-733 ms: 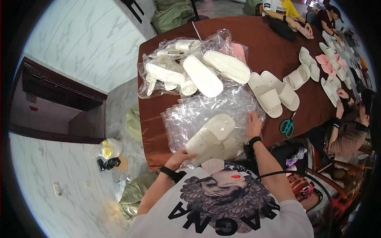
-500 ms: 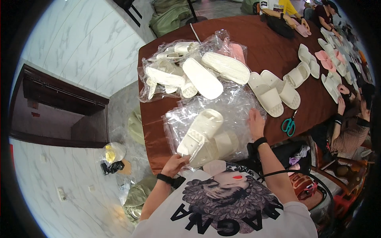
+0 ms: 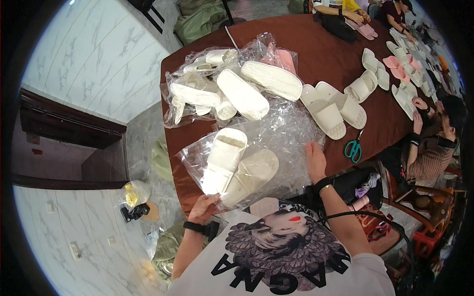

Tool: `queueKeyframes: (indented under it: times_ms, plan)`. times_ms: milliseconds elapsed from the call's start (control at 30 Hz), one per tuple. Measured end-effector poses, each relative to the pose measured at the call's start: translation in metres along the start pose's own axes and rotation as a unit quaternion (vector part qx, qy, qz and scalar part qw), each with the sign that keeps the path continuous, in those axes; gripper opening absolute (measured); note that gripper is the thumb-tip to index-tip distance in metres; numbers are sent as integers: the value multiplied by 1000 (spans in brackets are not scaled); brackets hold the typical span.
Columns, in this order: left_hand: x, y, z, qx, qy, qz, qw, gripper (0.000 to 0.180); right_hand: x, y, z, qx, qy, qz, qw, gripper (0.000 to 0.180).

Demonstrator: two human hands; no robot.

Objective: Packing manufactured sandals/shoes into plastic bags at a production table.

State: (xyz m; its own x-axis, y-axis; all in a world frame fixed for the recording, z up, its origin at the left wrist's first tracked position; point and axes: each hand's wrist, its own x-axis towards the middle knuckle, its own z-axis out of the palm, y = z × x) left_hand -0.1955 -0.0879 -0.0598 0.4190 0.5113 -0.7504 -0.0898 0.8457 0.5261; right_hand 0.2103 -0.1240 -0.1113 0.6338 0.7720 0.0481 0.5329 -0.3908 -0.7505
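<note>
A pair of cream slippers lies in front of me, one with its strap upward and overlapping the other. Clear plastic film of a bag spreads under and around them. At the heel end of the left slipper, my left hand is closed on it, its fingertips pinching the edge. My right hand rests at the film's right edge, fingers stretched out and apparently holding nothing. Part of the film is hidden by the slippers.
Bagged white slippers and a pink one pile up beyond. Loose cream slippers line the right side of the brown-covered table, near teal scissors. A co-worker sits at the right; others work farther back.
The near slipper pair has shifted left, with my left hand moving along at its heel end. The lower slipper shows more fully. My right hand stays by the film's right edge.
</note>
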Motion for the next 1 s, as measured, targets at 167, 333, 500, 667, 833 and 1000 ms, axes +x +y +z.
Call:
queueKeyframes:
  times_ms: [167, 333, 500, 667, 833, 1000]
  plan:
    - [4, -8, -11, 39, 20, 21, 999, 31, -20, -19, 21, 7, -131, -4, 991, 22]
    - [-23, 10, -27, 32, 91, 90, 991, 31, 5, 17, 7, -46, -37, -10, 998, 18]
    - [-92, 36, -100, 135, 254, 183, 940, 22, 5, 26, -3, -123, -36, 23, 991, 14]
    - [-161, 99, -116, 124, 326, 307, 885, 17, -4, 25, -7, -169, -94, 81, 978, 26]
    - [-119, 162, -2, 128, 242, 381, 883, 13, -18, -28, -40, -113, -89, -88, 986, 57]
    - [30, 183, 176, 104, 43, 296, 949, 18, -29, 14, -31, -202, -92, -140, 965, 50]
